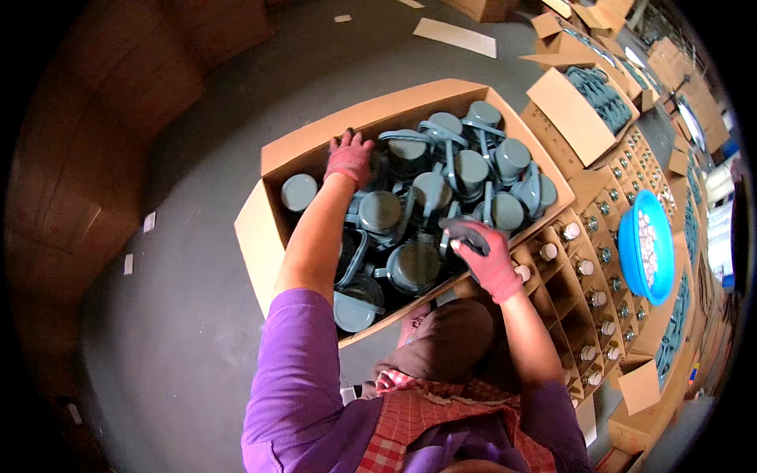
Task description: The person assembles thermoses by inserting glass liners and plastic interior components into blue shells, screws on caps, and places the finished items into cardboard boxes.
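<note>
A cardboard box [274,154] in front of me holds several dark, see-through containers with round grey-blue lids [378,211] and loop handles. They stand close together, some tilted. My left hand [349,160], in a red glove, reaches to the far left part of the box. Its fingers are spread near the far wall, over a dark container mostly hidden beneath the hand. My right hand [485,256], in a red glove with dark fingers, is at the box's near right side. Its fingers curl together beside the lids; what they hold, if anything, is hidden.
At right, a divided carton [557,282] holds several clear bottles with white caps. A blue basin [659,251] of small pale pieces rests on it. Another open carton [556,110] contains grey-blue straps or handles. Cardboard scraps [455,37] lie on the grey floor.
</note>
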`<action>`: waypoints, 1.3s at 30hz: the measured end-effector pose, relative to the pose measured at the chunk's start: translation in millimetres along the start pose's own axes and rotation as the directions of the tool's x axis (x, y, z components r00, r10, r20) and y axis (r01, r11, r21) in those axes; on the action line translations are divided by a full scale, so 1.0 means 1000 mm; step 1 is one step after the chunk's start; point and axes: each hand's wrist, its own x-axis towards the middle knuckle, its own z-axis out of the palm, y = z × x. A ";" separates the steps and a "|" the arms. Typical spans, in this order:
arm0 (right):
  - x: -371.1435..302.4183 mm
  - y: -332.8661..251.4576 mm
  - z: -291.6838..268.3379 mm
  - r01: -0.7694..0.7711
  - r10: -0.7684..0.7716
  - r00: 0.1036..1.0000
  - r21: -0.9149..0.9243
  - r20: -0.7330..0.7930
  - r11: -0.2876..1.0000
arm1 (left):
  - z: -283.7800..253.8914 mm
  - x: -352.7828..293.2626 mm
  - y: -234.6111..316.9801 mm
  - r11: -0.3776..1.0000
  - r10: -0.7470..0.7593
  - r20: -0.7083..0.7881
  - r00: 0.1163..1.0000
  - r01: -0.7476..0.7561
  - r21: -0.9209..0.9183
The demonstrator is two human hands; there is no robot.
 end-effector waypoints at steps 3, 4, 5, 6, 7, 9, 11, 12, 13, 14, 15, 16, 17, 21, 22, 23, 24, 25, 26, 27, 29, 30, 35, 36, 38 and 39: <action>-0.043 0.007 -0.028 -0.166 0.176 0.981 0.107 -0.087 0.980 | 0.009 -0.005 -0.011 0.989 0.097 0.111 0.989 -0.108 0.099; -0.053 0.003 -0.035 -0.203 0.224 0.967 0.160 -0.123 0.966 | 0.011 -0.016 -0.014 0.998 0.070 0.084 0.994 -0.070 -0.001; -0.064 0.008 -0.043 -0.242 0.279 0.949 0.228 -0.149 0.943 | -0.009 -0.020 -0.006 1.000 -0.027 0.146 0.989 0.025 0.019; -0.071 0.009 -0.047 -0.254 0.290 0.944 0.216 -0.154 0.943 | -0.024 -0.032 -0.012 1.000 0.014 -0.094 0.995 -0.011 0.028; -0.073 0.007 -0.047 -0.246 0.296 0.943 0.281 -0.151 0.928 | -0.043 -0.034 -0.020 1.000 -0.025 -0.163 0.986 0.026 0.002; -0.079 0.007 -0.049 -0.238 0.305 0.939 0.337 -0.161 0.911 | -0.112 -0.046 -0.006 0.999 -0.022 -0.304 0.952 0.013 -0.031; -0.075 0.007 -0.040 -0.269 0.347 0.929 0.407 -0.129 0.873 | -0.188 -0.078 0.005 0.999 0.046 -0.498 0.866 -0.040 0.023; -0.073 0.003 -0.036 -0.288 0.373 0.920 0.433 -0.122 0.854 | -0.218 -0.096 0.015 0.995 0.097 -0.598 0.795 -0.075 0.062; -0.069 0.011 -0.030 -0.246 0.354 0.926 0.505 -0.128 0.827 | -0.248 -0.119 0.028 0.993 0.091 -0.656 0.750 -0.120 0.000; -0.065 0.034 -0.023 -0.303 0.427 0.898 0.557 -0.104 0.773 | -0.273 -0.146 0.041 0.985 0.078 -0.706 0.704 -0.166 -0.057; -0.060 0.034 -0.018 -0.241 0.419 0.905 0.729 -0.069 0.641 | -0.295 -0.175 0.056 0.962 0.064 -0.767 0.639 -0.243 -0.122; -0.054 0.036 -0.018 -0.163 0.403 0.914 0.862 -0.051 0.480 | -0.306 -0.199 0.072 0.924 0.043 -0.823 0.567 -0.335 -0.182; -0.052 0.067 -0.027 -0.106 0.370 0.928 0.923 -0.042 0.370 | -0.307 -0.214 0.088 0.893 0.115 -0.873 0.473 -0.434 -0.118; -0.041 0.065 -0.102 0.254 0.440 0.827 0.931 -0.350 0.262 | -0.271 -0.314 0.122 0.719 0.108 -0.554 0.825 -0.450 -0.529; -0.046 0.054 -0.121 0.265 0.435 0.789 0.879 -0.434 0.395 | -0.254 -0.315 0.134 0.671 0.367 -0.629 0.686 -0.663 -0.332; -0.049 0.043 -0.140 0.261 0.427 0.746 0.815 -0.511 0.518 | -0.240 -0.316 0.145 0.510 0.622 -0.634 0.460 -0.852 -0.117; -0.060 0.036 -0.161 0.193 0.387 0.691 0.671 -0.611 0.716 | -0.223 -0.313 0.161 0.267 0.793 -0.576 0.199 -0.963 0.035; -0.068 0.058 -0.195 0.261 0.371 0.679 0.681 -0.633 0.684 | -0.201 -0.321 0.175 0.220 0.856 -0.457 0.241 -0.970 -0.099; -0.073 0.035 -0.191 0.169 0.375 0.636 0.595 -0.675 0.786 | -0.174 -0.321 0.181 0.213 0.876 -0.381 0.296 -0.946 -0.245; -0.082 0.010 -0.185 0.133 0.160 0.824 0.459 -0.544 0.878 | -0.152 -0.315 0.190 0.190 0.901 -0.317 0.298 -0.925 -0.330; -0.100 -0.033 -0.170 -0.032 0.031 0.959 0.002 -0.281 0.999 | -0.129 -0.305 0.216 0.209 0.930 -0.160 0.332 -0.833 -0.512; -0.107 -0.049 -0.167 -0.186 0.106 0.960 -0.302 -0.261 0.935 | -0.126 -0.298 0.229 0.206 0.936 -0.117 0.333 -0.784 -0.586; -0.126 -0.102 -0.166 -0.093 -0.020 0.988 -0.682 -0.155 0.725 | -0.148 -0.250 0.233 -0.092 0.768 -0.439 0.467 -0.597 -0.797; -0.129 -0.086 -0.161 -0.026 -0.169 0.956 -0.641 -0.240 0.767 | -0.144 -0.237 0.219 0.014 0.643 -0.403 0.652 -0.535 -0.845; -0.135 -0.068 -0.172 -0.098 0.008 0.939 -0.247 -0.343 0.964 | -0.125 -0.179 0.217 0.193 0.298 -0.713 0.635 -0.772 -0.606; -0.132 -0.056 -0.177 -0.207 0.133 0.933 -0.199 -0.334 0.958 | -0.121 -0.158 0.227 -0.147 0.164 -0.425 0.890 -0.404 -0.903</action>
